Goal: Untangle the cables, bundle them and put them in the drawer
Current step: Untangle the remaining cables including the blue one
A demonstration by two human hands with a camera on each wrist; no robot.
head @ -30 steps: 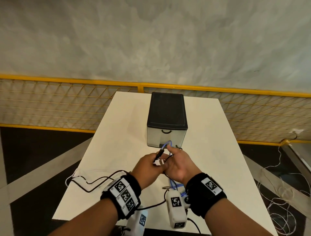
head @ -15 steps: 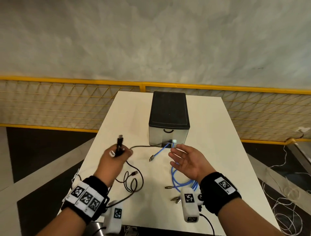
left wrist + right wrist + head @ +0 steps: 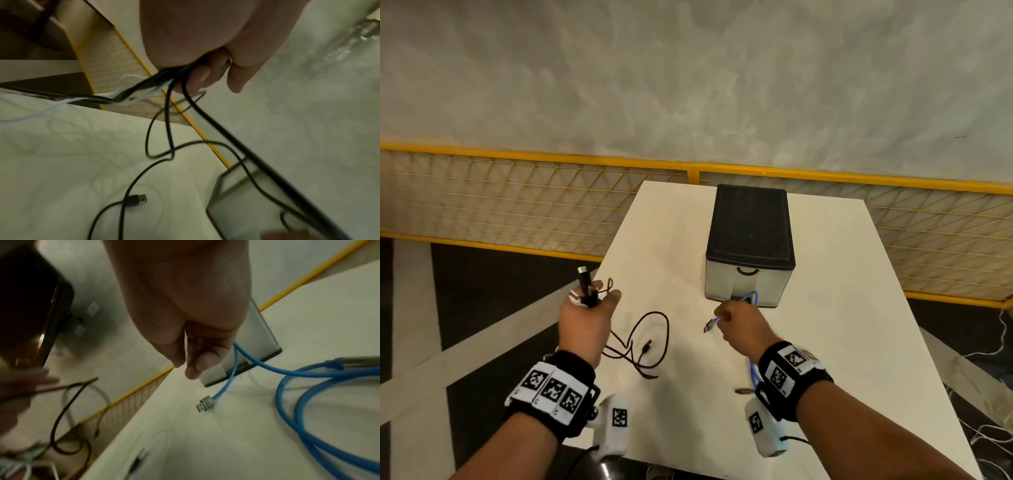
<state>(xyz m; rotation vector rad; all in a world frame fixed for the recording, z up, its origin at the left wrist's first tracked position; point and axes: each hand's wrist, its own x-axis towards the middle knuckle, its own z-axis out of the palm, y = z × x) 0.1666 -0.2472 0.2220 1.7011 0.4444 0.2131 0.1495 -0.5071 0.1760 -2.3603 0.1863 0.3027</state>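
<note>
While cables sprawl, white table [image 3: 842,308] stands beside yellow mesh fence [image 3: 517,202].

Fenced test or workshop bay — a white table [image 3: 842,308] stands at frame centre before a yellow mesh barrier [image 3: 517,205] crossing the middle, a bare grey concrete wall [image 3: 688,68] above, dark floor [image 3: 482,274] with pale stripes at lower left.

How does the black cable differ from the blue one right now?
The black cable looks thin and dark; the blue cable looks thicker and bright. The left hand grips the black one along with white cable strands; the right hand holds only the blue one. The black cable sprawls in open loops left of the drawer box; the blue one curls in loops beside the right wrist. Both end in USB-style plugs and trail onto the white table.
</note>
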